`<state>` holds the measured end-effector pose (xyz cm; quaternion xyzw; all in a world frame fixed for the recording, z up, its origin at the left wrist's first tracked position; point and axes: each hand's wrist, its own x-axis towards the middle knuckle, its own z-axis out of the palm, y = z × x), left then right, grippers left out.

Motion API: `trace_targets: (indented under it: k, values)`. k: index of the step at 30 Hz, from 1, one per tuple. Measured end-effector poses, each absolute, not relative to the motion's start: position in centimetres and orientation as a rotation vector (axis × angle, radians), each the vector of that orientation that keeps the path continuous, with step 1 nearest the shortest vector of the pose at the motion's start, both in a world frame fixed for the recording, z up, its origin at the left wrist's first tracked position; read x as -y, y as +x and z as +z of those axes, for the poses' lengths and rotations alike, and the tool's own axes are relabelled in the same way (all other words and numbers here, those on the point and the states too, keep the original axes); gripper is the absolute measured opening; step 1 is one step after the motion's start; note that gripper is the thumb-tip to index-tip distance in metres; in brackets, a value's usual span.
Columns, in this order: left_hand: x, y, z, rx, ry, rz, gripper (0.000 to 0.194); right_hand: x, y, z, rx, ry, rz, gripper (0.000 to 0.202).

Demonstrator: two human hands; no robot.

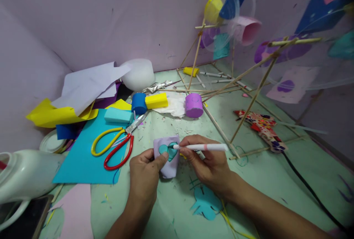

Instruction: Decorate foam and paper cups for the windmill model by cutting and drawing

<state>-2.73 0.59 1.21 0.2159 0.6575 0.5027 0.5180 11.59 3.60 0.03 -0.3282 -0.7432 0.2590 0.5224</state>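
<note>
My left hand [145,174] grips a small lilac paper piece [169,170] low over the table, its thumb pressing on the front. On that piece sits a teal heart [173,153]. My right hand [208,163] pinches a white marker [206,146] with a pink band, its dark tip touching the heart. Left of my hands, scissors [127,135] with one yellow and one red handle lie partly spread on a blue sheet [83,161]. Below my right hand rests a cut teal paper scrap [206,202].
A stick frame [218,130] carrying clear rings and coloured paper shapes stands at the right. A patterned glue gun [261,128] with a black cord lies beneath it. Small paper forms, including a purple one [194,105], stand behind my hands. A white jug [30,172] is at the left.
</note>
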Motion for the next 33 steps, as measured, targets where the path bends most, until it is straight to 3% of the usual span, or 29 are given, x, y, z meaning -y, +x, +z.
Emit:
trace_targets:
  k: [10, 17, 23, 33]
  values:
    - [-0.5, -2.8, 1.3, -1.553, 0.493, 1.216, 0.019, -3.5, 11.6, 0.3, 1.824, -0.705, 0.506, 0.015]
    - [-0.3, -2.9, 1.4, -1.509, 0.534, 1.171, 0.018, -3.9, 12.1, 0.6, 1.474, -1.019, 0.73, 0.019]
    - [0.4, -2.8, 1.4, -1.48, 0.76, 1.109, 0.012, -4.3, 11.6, 1.1, 1.559, -1.009, 1.284, 0.033]
    - [0.3, -2.3, 1.5, -1.432, 0.76, 1.191, 0.024, -3.9, 11.3, 0.3, 1.53, -0.944, 1.381, 0.027]
